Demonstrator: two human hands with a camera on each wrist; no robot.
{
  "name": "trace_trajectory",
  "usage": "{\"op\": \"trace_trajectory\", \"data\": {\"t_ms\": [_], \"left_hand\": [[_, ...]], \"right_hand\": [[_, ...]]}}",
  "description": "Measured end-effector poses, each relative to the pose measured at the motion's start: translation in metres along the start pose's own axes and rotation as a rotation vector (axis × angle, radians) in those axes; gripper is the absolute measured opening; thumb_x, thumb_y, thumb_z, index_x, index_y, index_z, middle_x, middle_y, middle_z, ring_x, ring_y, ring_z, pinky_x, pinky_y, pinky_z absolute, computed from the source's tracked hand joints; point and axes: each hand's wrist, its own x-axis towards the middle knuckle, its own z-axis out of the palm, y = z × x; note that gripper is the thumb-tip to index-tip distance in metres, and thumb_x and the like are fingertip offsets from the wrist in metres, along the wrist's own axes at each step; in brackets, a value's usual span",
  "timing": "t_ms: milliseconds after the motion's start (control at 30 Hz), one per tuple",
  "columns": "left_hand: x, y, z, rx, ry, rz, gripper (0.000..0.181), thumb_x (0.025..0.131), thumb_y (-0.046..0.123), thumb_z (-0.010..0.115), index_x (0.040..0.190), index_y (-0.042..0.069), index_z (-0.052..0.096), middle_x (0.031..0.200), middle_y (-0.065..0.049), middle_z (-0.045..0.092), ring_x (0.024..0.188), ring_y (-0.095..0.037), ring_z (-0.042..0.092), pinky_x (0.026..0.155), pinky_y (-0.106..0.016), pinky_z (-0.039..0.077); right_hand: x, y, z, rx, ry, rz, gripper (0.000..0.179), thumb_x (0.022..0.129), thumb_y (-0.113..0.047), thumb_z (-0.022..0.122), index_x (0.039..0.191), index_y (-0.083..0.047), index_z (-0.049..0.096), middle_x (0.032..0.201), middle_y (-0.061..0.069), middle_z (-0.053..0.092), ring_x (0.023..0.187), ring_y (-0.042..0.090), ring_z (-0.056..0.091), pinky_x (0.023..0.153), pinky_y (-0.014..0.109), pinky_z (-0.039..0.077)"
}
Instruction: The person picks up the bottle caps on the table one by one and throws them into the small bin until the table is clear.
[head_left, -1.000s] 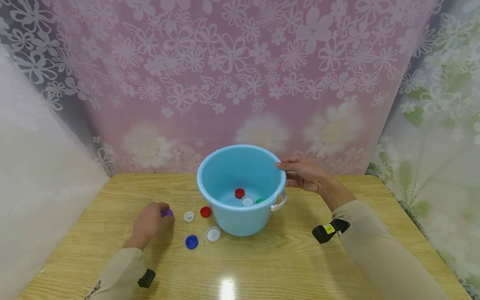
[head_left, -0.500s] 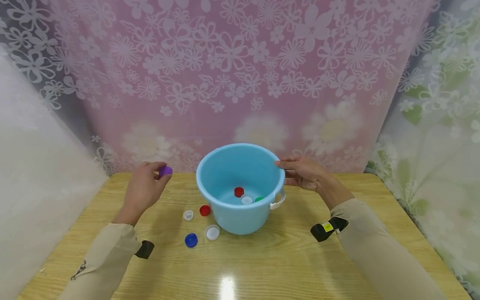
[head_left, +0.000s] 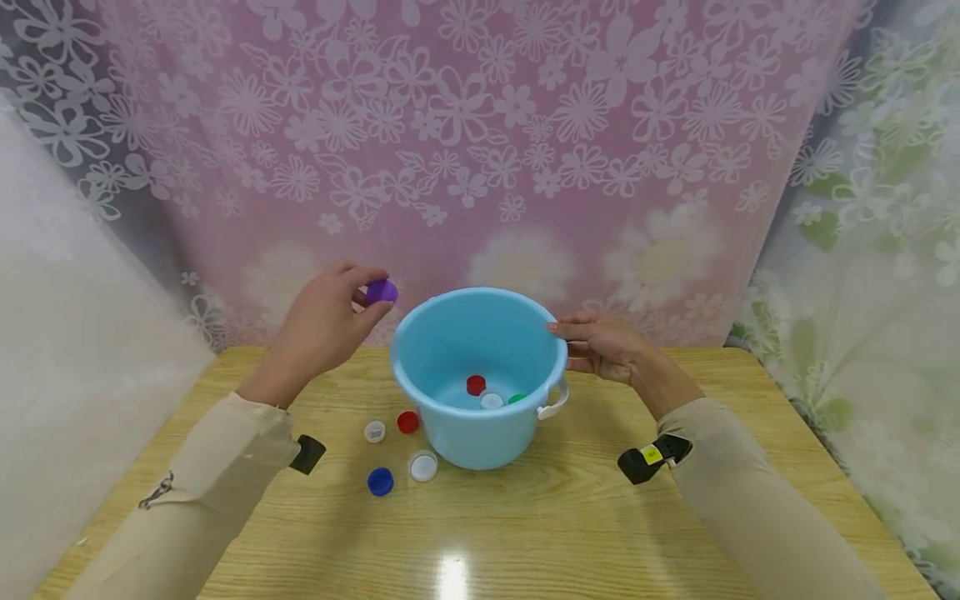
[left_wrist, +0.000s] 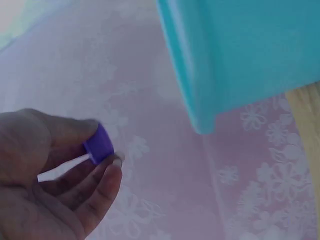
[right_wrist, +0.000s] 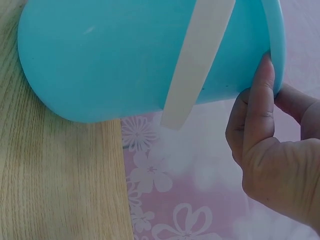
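Note:
Between thumb and fingertips my left hand (head_left: 326, 321) pinches a purple bottle cap (head_left: 382, 291), raised above the table just left of the bucket's rim. The left wrist view shows the purple cap (left_wrist: 99, 144) apart from the bucket wall. A light blue bucket (head_left: 480, 437) stands upright on the table. My right hand (head_left: 611, 346) grips its rim on the right side, thumb over the edge and fingers against the outer wall. Inside the bucket lie a red cap (head_left: 476, 385), a white cap (head_left: 492, 401) and a partly hidden green cap (head_left: 517, 398).
Left of the bucket on the wooden table (head_left: 555, 533) lie a red cap (head_left: 407, 422), a small white cap (head_left: 375, 431), a larger white cap (head_left: 423, 466) and a blue cap (head_left: 380, 481). A white handle (head_left: 553, 402) hangs at the bucket's right. Floral curtains surround the table.
My left hand has lifted the purple cap off the table, then carried it up and rightward to near the bucket's rim. The right hand keeps its grip on the bucket.

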Motion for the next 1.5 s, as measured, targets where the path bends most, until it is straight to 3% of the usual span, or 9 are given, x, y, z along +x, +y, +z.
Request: {"op": "trace_trajectory", "data": {"t_ms": [167, 300, 400, 633, 833, 1167, 1500], "left_hand": [[0.018, 0.025, -0.001, 0.001, -0.127, 0.114, 0.035, 0.091, 0.016, 0.066, 0.123, 0.003, 0.061, 0.114, -0.012, 0.058, 0.096, -0.025, 0.062, 0.079, -0.039, 0.055], [0.028, 0.041, 0.013, 0.046, -0.165, 0.214, 0.033, 0.091, 0.015, 0.067, 0.122, 0.004, 0.062, 0.112, -0.01, 0.059, 0.098, -0.024, 0.061, 0.083, -0.037, 0.054], [0.031, 0.046, 0.029, 0.053, -0.201, 0.252, 0.033, 0.09, 0.015, 0.067, 0.121, 0.005, 0.063, 0.112, -0.009, 0.059, 0.1, -0.024, 0.059, 0.085, -0.035, 0.053], [0.032, 0.046, 0.059, 0.079, -0.282, 0.303, 0.033, 0.09, 0.016, 0.068, 0.12, 0.005, 0.064, 0.107, -0.007, 0.059, 0.097, -0.022, 0.058, 0.084, -0.032, 0.051], [0.033, 0.046, 0.072, 0.083, -0.334, 0.336, 0.032, 0.091, 0.017, 0.066, 0.121, 0.006, 0.063, 0.11, -0.006, 0.059, 0.099, -0.018, 0.057, 0.087, -0.03, 0.049], [0.031, 0.047, 0.084, 0.094, -0.424, 0.35, 0.039, 0.091, 0.018, 0.066, 0.128, 0.007, 0.058, 0.117, -0.003, 0.059, 0.106, -0.015, 0.057, 0.092, -0.029, 0.047], [0.029, 0.045, 0.088, 0.075, -0.444, 0.366, 0.024, 0.09, 0.016, 0.068, 0.113, 0.011, 0.063, 0.104, 0.001, 0.059, 0.095, -0.012, 0.058, 0.085, -0.025, 0.048]], "right_hand": [[0.0, 0.001, -0.002, 0.007, -0.009, 0.0, 0.046, 0.094, -0.019, 0.063, 0.131, 0.004, 0.048, 0.109, 0.016, 0.064, 0.091, 0.025, 0.068, 0.071, 0.031, 0.057], [0.0, 0.001, -0.003, 0.02, -0.005, -0.003, 0.045, 0.093, -0.019, 0.064, 0.13, 0.004, 0.05, 0.107, 0.016, 0.064, 0.09, 0.025, 0.069, 0.071, 0.031, 0.057], [0.0, 0.002, -0.003, 0.027, -0.003, -0.005, 0.043, 0.093, -0.018, 0.064, 0.128, 0.003, 0.051, 0.106, 0.014, 0.064, 0.09, 0.025, 0.068, 0.072, 0.031, 0.057], [0.0, 0.003, -0.001, 0.024, 0.004, -0.002, 0.038, 0.094, -0.018, 0.063, 0.125, 0.002, 0.052, 0.103, 0.013, 0.065, 0.089, 0.024, 0.069, 0.071, 0.031, 0.057], [0.001, 0.003, 0.0, 0.028, 0.008, -0.001, 0.039, 0.094, -0.018, 0.063, 0.125, 0.001, 0.051, 0.103, 0.012, 0.064, 0.088, 0.023, 0.069, 0.071, 0.031, 0.057], [0.001, 0.004, -0.001, 0.047, -0.018, -0.007, 0.037, 0.094, -0.019, 0.062, 0.122, 0.002, 0.051, 0.103, 0.013, 0.065, 0.088, 0.024, 0.069, 0.071, 0.031, 0.057], [0.001, 0.004, -0.001, 0.062, -0.024, -0.009, 0.036, 0.094, -0.019, 0.062, 0.122, 0.002, 0.051, 0.102, 0.013, 0.066, 0.086, 0.024, 0.069, 0.069, 0.03, 0.057]]}}
